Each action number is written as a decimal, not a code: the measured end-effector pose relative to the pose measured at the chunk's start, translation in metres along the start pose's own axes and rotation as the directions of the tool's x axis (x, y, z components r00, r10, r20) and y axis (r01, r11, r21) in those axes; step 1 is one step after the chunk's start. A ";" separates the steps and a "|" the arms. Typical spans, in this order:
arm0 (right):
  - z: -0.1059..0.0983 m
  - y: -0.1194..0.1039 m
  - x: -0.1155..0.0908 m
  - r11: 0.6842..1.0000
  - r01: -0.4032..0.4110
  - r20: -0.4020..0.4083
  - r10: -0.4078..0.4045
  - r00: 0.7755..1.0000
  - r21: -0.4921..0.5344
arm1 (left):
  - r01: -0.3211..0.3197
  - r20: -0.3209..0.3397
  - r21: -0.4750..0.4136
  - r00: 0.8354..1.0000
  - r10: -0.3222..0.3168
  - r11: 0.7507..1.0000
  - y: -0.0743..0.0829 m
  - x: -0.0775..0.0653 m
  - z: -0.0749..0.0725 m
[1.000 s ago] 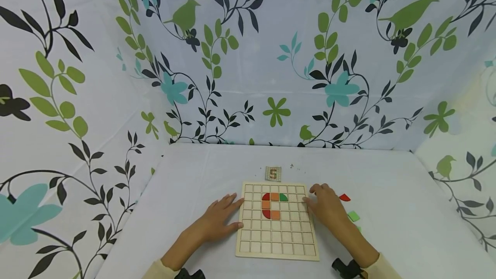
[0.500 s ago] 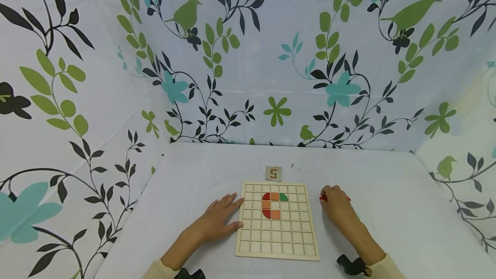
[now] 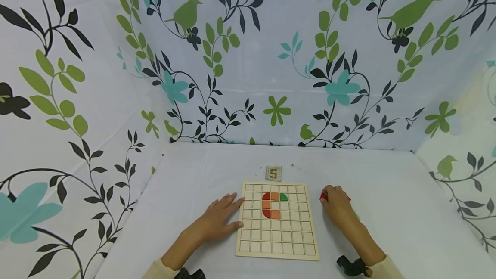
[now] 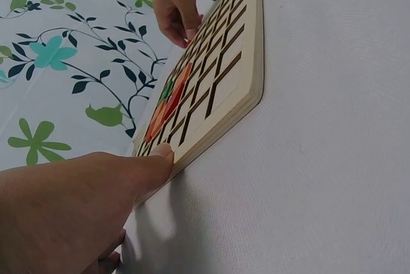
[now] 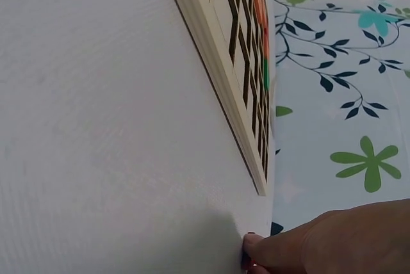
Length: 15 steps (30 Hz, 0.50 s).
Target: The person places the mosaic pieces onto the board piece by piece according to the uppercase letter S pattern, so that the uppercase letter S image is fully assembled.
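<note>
A square wooden grid board (image 3: pixel 277 246) lies on the white table. Red, orange and green tiles (image 3: pixel 275 196) form a bracket-like shape in its upper cells. My left hand (image 3: pixel 218 221) rests with spread fingers at the board's left edge, its thumb on the rim in the left wrist view. Right of the board, my right hand (image 3: pixel 338 206) pinches a red tile (image 3: pixel 322 196) just above or on the table. Most of that tile is hidden by the fingers; only a red sliver (image 5: pixel 246 262) shows in the right wrist view.
A small patterned card (image 3: pixel 273 173) bearing an S-like figure lies behind the board. Another red tile (image 3: pixel 349 198) and a light green tile (image 3: pixel 358 215) peek out from behind the right hand. A floral cloth (image 3: pixel 248 76) hangs at the back and sides.
My right hand has moved right, from the board's right edge to the table beside it, and a red tile now shows at its fingertips. My left hand has stayed put.
</note>
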State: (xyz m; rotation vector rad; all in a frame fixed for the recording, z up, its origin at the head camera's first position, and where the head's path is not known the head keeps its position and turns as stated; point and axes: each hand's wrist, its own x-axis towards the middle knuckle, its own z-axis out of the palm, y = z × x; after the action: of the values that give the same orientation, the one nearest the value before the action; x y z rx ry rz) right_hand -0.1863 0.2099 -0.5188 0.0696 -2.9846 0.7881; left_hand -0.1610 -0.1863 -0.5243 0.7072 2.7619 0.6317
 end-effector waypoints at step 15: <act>0.007 -0.012 0.012 0.999 0.047 0.022 -0.047 0.999 0.008 | 0.006 0.003 0.009 1.000 -0.006 1.000 0.000 0.000 0.000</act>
State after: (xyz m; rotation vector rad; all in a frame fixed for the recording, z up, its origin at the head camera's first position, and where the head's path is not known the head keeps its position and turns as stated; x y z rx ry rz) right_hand -0.1976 0.1959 -0.5181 0.1486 -2.9888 0.7982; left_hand -0.1611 -0.1860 -0.5244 0.7004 2.7648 0.6168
